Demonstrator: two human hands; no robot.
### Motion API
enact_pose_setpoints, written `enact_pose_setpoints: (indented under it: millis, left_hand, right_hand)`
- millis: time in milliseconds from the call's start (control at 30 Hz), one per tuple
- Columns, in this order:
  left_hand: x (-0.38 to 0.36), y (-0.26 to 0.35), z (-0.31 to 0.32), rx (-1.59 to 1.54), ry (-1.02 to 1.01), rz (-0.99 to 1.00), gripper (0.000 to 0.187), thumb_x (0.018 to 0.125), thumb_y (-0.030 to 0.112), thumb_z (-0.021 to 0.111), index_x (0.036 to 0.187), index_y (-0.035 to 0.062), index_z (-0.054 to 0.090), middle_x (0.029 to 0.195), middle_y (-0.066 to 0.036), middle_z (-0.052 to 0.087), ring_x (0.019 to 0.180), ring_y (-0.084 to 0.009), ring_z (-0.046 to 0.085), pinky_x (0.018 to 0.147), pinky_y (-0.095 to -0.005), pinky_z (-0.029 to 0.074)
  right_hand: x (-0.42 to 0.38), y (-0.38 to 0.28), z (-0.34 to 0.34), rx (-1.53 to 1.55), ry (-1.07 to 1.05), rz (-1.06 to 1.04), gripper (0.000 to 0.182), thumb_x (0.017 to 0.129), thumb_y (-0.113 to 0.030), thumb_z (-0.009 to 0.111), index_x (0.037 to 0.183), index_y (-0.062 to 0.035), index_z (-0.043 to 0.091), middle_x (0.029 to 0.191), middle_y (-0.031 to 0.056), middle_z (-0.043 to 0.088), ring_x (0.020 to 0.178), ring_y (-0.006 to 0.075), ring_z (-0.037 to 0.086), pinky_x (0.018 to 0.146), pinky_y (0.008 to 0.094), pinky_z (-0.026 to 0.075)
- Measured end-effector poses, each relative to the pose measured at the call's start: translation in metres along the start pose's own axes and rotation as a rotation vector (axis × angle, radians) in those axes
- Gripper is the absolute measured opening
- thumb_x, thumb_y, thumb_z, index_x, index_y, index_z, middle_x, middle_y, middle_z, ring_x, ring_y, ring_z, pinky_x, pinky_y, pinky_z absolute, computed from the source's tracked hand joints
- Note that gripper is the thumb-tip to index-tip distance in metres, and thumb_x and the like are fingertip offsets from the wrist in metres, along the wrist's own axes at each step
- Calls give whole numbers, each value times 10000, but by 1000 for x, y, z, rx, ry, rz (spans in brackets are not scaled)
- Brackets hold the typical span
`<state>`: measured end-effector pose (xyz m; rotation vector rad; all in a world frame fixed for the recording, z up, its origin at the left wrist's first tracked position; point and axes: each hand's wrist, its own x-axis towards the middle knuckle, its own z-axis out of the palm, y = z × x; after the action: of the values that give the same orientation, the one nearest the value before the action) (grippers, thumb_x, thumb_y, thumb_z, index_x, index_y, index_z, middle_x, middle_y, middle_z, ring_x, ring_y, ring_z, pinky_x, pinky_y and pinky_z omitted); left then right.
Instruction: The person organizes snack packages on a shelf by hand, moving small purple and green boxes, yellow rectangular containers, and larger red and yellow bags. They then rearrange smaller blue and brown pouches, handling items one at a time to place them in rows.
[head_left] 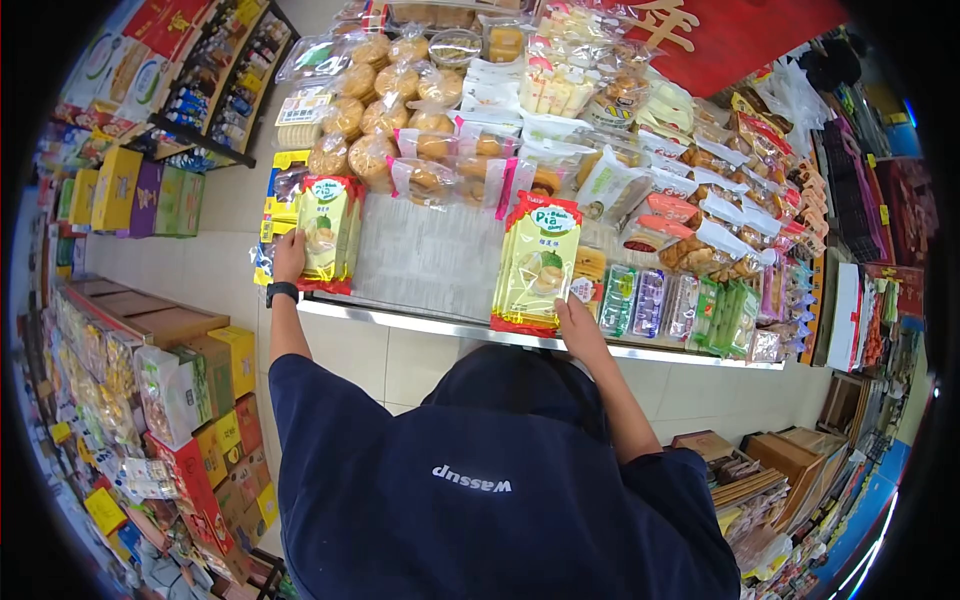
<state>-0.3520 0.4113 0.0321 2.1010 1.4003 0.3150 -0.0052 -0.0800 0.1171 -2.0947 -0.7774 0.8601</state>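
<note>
My left hand, with a black watch on the wrist, grips the left side of a stack of yellow-green Pia cake packs with red ends, near the left end of the display table. My right hand holds the lower right corner of a second, similar stack of Pia cake packs, which lies at the table's front edge. A bare strip of grey tabletop separates the two stacks.
Bagged round pastries and wrapped cakes fill the back of the table. Small coloured packs line the front right. A red banner hangs behind. Cartons of goods stand on the left floor and shelves on the right.
</note>
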Motion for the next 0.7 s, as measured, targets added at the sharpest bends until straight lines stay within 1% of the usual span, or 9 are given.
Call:
enact_pose_setpoints:
  millis: [167, 333, 367, 467, 533, 567, 633, 667, 700]
  left_hand:
    - [-4, 7, 0, 79, 29, -35, 419, 1017, 354, 479, 1151, -3, 653, 1049, -271, 678, 1007, -447, 632, 867, -457, 495]
    - [-11, 20, 3, 109, 99, -32, 421, 1005, 346, 518, 1187, -15, 633, 1105, -267, 669, 1039, -451, 623, 887, -480, 492]
    - [-17, 29, 4, 153, 224, -11, 420, 1001, 336, 536, 1195, -25, 626, 1118, -266, 665, 1046, -449, 621, 894, -478, 490]
    - [-47, 80, 14, 216, 543, 136, 421, 983, 277, 607, 1230, -64, 592, 1169, -263, 640, 1089, -433, 603, 938, -464, 480]
    - [-92, 149, 29, -53, 524, 207, 392, 986, 250, 614, 1227, -58, 589, 1196, -243, 637, 1115, -410, 595, 972, -456, 468]
    - [-112, 158, 55, -69, 464, 212, 388, 979, 242, 630, 1244, -39, 592, 1211, -218, 643, 1116, -382, 607, 971, -439, 472]
    - [-160, 208, 82, -414, -27, 101, 364, 981, 231, 634, 1277, 21, 600, 1221, -180, 652, 1084, -278, 625, 936, -358, 486]
    - [-181, 226, 102, -530, -154, 146, 359, 991, 222, 617, 1297, 35, 592, 1207, -147, 660, 1056, -220, 622, 917, -330, 490]
    - [-202, 236, 125, -674, -239, 63, 375, 998, 227, 610, 1310, 21, 580, 1198, -138, 659, 1062, -201, 613, 917, -328, 490]
  right_hand:
    - [3, 4, -3, -63, -33, 44, 348, 1039, -278, 484, 1116, 52, 562, 1017, 288, 613, 989, 437, 604, 873, 464, 466]
    - [12, -25, -15, -100, 27, 12, 327, 1010, -277, 548, 1013, 49, 582, 959, 240, 611, 909, 390, 605, 808, 463, 482]
    - [17, -21, -15, -128, 55, -8, 317, 1003, -265, 556, 987, 50, 587, 946, 236, 611, 903, 393, 605, 798, 464, 481]
    - [27, -12, -13, -187, 122, -57, 292, 980, -228, 574, 909, 54, 594, 906, 227, 607, 876, 403, 601, 767, 471, 475]
    - [27, -17, -11, -194, 147, -68, 280, 963, -199, 581, 856, 59, 593, 878, 228, 600, 846, 415, 597, 742, 479, 468]
    - [26, -21, -9, -181, 170, -82, 275, 957, -189, 580, 844, 61, 590, 869, 234, 595, 833, 420, 594, 735, 484, 465]
    - [24, -33, -4, -161, 215, -118, 266, 946, -170, 578, 819, 64, 583, 851, 246, 587, 807, 430, 589, 720, 493, 458]
    - [22, -44, -2, -155, 230, -131, 265, 946, -160, 569, 806, 66, 572, 830, 247, 575, 784, 434, 582, 708, 504, 449]
    - [20, -47, 2, -136, 222, -142, 267, 945, -159, 570, 802, 65, 568, 824, 247, 572, 784, 434, 581, 708, 505, 448]
